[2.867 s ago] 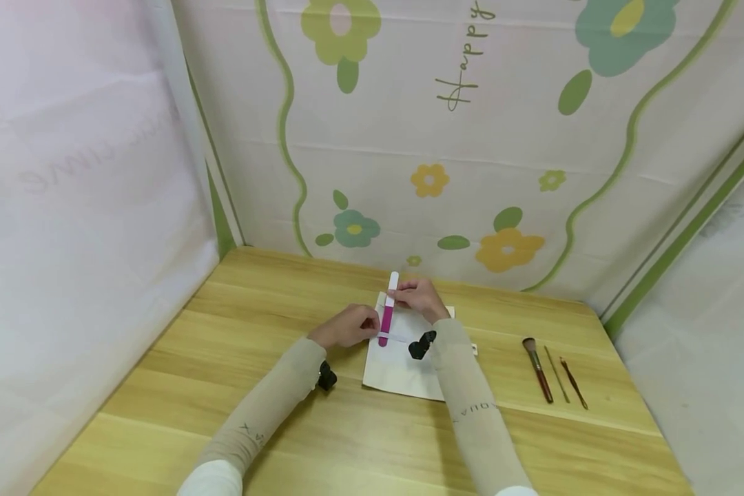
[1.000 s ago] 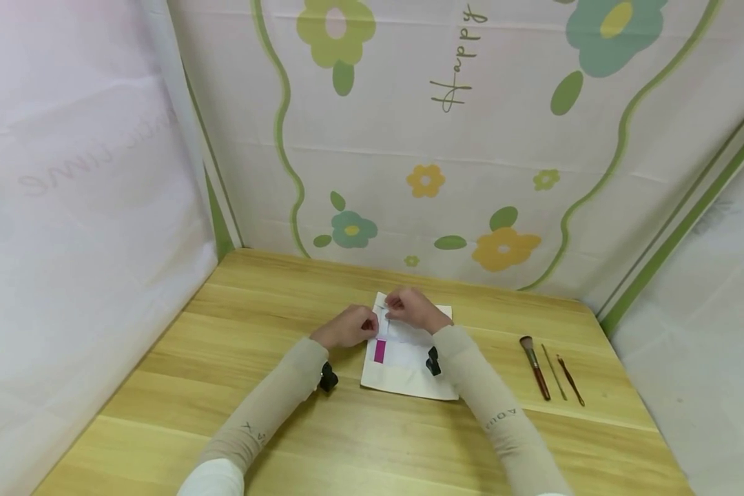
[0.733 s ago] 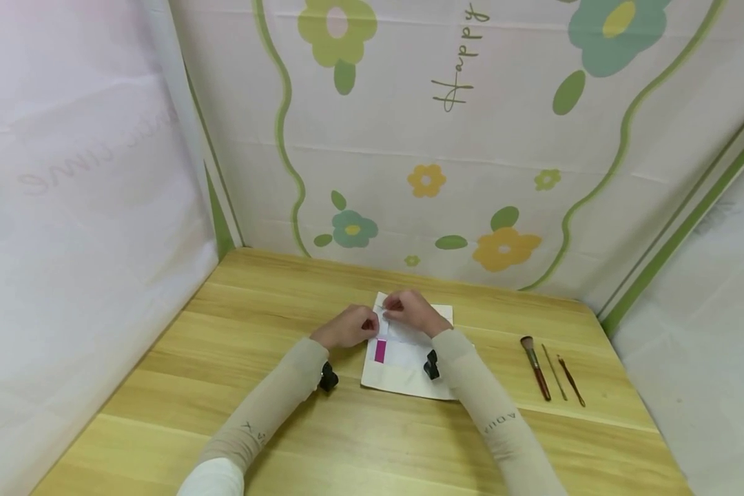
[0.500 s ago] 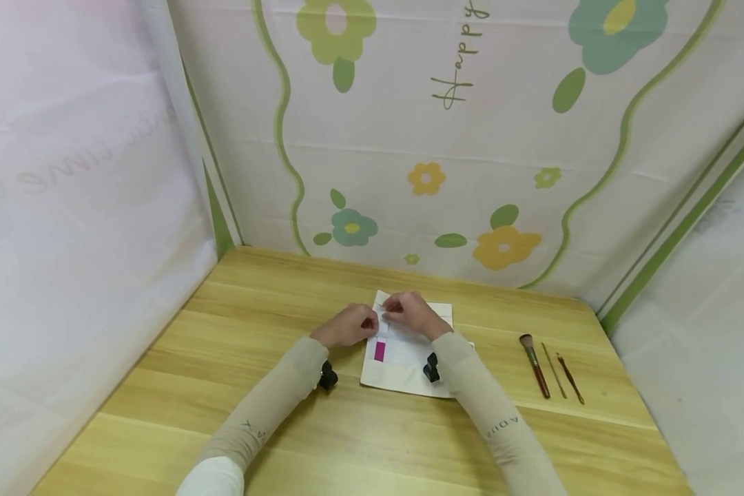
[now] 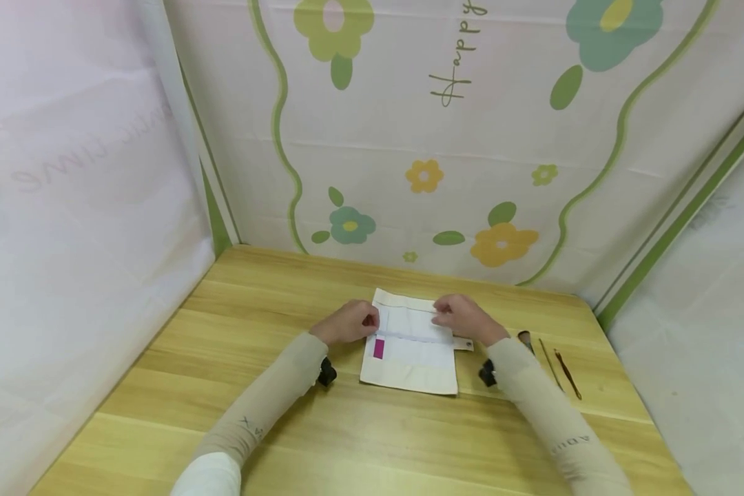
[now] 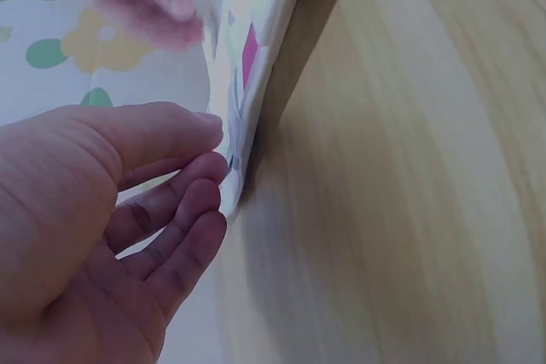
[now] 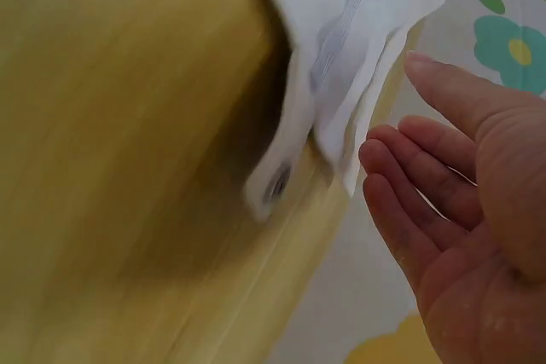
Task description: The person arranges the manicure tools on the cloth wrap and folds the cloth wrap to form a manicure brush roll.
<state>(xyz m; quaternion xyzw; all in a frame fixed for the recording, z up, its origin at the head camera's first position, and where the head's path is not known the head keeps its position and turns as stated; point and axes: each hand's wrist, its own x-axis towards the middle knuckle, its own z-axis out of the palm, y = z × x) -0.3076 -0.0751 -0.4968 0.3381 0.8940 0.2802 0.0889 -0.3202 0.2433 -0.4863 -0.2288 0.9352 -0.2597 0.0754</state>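
Note:
A cream fabric roll-up pouch [image 5: 409, 375] lies unrolled on the table, a white band running across its middle. Below that band, at the left, shows the magenta end of a flat nail file [image 5: 379, 348]; its white part is hard to tell from the cloth. My left hand [image 5: 347, 322] pinches the pouch's left edge between thumb and forefinger, the other fingers loosely bent. Over the upper right corner hovers my right hand [image 5: 465, 318]. In the right wrist view its relaxed fingers [image 7: 426, 159] hold nothing and stand apart from the cloth.
A tab with a metal snap [image 5: 463, 344] sticks out from the pouch's right side. Farther right lie a soft brush [image 5: 524, 339], partly behind my sleeve, a thin stick [image 5: 550, 365] and a slim brown tool [image 5: 568, 375]. Flower-printed cloth [image 5: 359, 138] rises behind the table.
The nail file, earlier in my right hand, now sits under the pouch's band. My right hand has moved off to the right, leaving it. My left hand has stayed at the edge.

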